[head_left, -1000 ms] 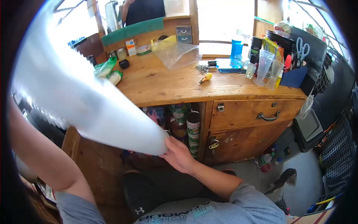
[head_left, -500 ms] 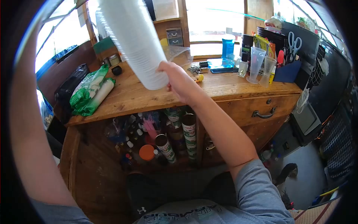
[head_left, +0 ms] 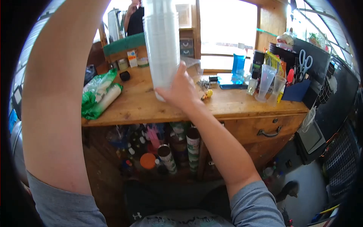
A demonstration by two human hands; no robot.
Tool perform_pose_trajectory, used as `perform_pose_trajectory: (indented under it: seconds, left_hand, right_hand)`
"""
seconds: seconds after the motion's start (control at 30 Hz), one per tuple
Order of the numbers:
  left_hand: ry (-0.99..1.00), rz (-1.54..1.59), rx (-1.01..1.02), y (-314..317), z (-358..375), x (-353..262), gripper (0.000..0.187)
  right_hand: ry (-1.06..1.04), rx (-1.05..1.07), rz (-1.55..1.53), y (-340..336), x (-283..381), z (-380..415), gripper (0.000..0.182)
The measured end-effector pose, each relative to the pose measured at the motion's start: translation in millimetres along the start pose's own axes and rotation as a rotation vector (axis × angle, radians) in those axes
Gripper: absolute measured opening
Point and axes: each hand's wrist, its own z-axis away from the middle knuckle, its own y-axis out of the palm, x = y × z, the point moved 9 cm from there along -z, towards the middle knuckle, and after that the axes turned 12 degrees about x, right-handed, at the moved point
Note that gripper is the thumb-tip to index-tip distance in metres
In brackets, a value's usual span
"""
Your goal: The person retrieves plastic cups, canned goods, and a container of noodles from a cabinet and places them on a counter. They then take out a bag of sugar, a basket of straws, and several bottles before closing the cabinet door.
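A tall stack of clear plastic cups (head_left: 162,49) stands nearly upright over the wooden counter (head_left: 132,108), its top cut off by the frame's upper edge. My right hand (head_left: 179,87) grips the stack near its lower end, thumb on the near side and fingers along the right side. My left arm reaches up along the left of the view, and its hand is out of frame. Left of the stack lies a green and white plastic package (head_left: 100,94), with a small black object (head_left: 124,76) near it.
To the right are a blue bottle (head_left: 238,62), clear measuring cups (head_left: 266,83) and scissors (head_left: 304,62) in a holder. Below the counter, cans (head_left: 166,157) and an orange lid (head_left: 148,160) fill a shelf. Behind the counter a person (head_left: 135,19) is partly visible.
The cup stack has gone from tilted to nearly upright, with my right hand still on it. My left arm has swung inward to the right. The head view has shifted, showing the person behind.
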Motion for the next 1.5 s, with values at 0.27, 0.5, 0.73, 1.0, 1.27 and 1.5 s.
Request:
perform_pose_trajectory:
  seconds: [0.27, 0.5, 0.73, 1.0, 1.27, 1.5]
  left_hand:
    - [0.068, -0.573, 0.001, 9, 179, -18, 0.021]
    - [-0.343, 0.165, 0.268, 110, 427, -11, 0.041]
    - [-0.945, 0.267, 0.622, 305, 612, 115, 0.080]
    - [-0.973, 0.411, 0.724, 353, 614, 140, 0.078]
    - [-0.871, 0.504, 0.619, 324, 598, 135, 0.077]
    - [-0.833, 0.489, 0.732, 210, 569, 93, 0.069]
  right_hand:
    - [0.039, -0.092, 0.153, -9, -16, -7, 0.110]
    - [-0.016, -0.107, 0.099, -19, -5, -6, 0.088]
    - [0.011, -0.258, 0.370, -16, -26, -6, 0.105]
    - [0.151, -0.305, 0.454, -46, -49, 4, 0.103]
    - [0.048, -0.285, 0.374, -53, -49, 7, 0.092]
    - [0.030, -0.246, 0.504, -56, -45, 7, 0.099]
